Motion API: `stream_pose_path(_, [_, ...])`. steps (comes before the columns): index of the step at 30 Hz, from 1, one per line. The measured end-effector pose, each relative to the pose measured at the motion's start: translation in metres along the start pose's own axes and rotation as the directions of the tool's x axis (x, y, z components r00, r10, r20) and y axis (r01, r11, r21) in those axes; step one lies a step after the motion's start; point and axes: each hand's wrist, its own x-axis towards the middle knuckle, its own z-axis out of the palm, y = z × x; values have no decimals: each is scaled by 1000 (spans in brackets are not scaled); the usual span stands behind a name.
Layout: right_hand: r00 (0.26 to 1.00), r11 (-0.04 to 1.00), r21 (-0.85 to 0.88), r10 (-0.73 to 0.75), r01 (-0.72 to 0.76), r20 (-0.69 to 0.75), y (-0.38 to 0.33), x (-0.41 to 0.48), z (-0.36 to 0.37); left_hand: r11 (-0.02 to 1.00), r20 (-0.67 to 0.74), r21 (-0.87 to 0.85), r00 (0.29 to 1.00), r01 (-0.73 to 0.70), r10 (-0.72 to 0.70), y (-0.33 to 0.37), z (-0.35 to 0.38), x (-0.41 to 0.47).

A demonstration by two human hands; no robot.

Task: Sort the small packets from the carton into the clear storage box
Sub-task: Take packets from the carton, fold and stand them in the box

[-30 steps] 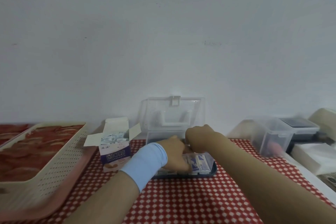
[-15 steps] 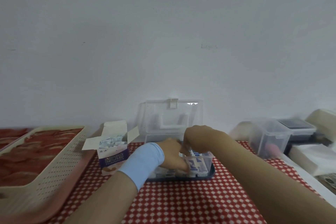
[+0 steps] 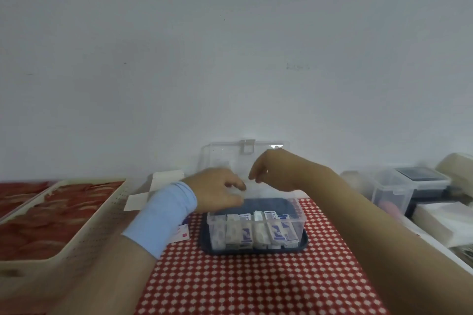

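The clear storage box [image 3: 299, 222] stands open at the table's middle, its lid [image 3: 220, 153] leaning back against the wall. A row of white and blue small packets [image 3: 256, 231] stands along its front wall. My left hand [image 3: 217, 192], with a light-blue wristband, hovers over the box's back left corner, fingers loosely curled and nothing seen in them. My right hand [image 3: 273, 171] hangs above the box in front of the lid, fingers drooping and holding nothing. The carton [image 3: 166, 176] is mostly hidden behind my left forearm; only its white flaps and a lower corner show.
The box sits on a dark blue tray [image 3: 304, 244] on a red-and-white checked cloth [image 3: 256, 284]. A cream perforated basket [image 3: 84, 233] fills the left side. At the right are another clear container [image 3: 391, 194], a dark-lidded box and stacked white items.
Both hands have risen out of the storage box, the right one higher. The packets they were pressing on now stand uncovered in a row at the front.
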Motion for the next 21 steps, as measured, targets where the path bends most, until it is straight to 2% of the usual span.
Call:
stream_pose_path(3, [996,995,86,-43,49,-72,-21,4,-4,997,-230,-80,973,10,-29,-22,-21,-17])
stream_pose_path(5, [990,985,133,-93,106,-105,-39,9,-1,994,-314,-91,946,55,-81,-43,-27,-26])
stream_pose_path(10, [980,967,167,-182,194,-80,-86,28,20,966,-339,-56,905,252,-256,-104,-18,-47])
stream_pose_path(12, [979,967,154,-196,204,-63,-99,35,30,956,-337,-15,898,294,-282,-118,-9,-51])
stream_pose_path(15, [979,970,131,-202,204,-24,-118,48,46,958,-353,20,899,286,-261,-132,0,-56])
stream_pose_path(21, [981,977,-92,-193,194,28,-137,72,67,965,-369,-99,892,241,-261,-143,2,-58])
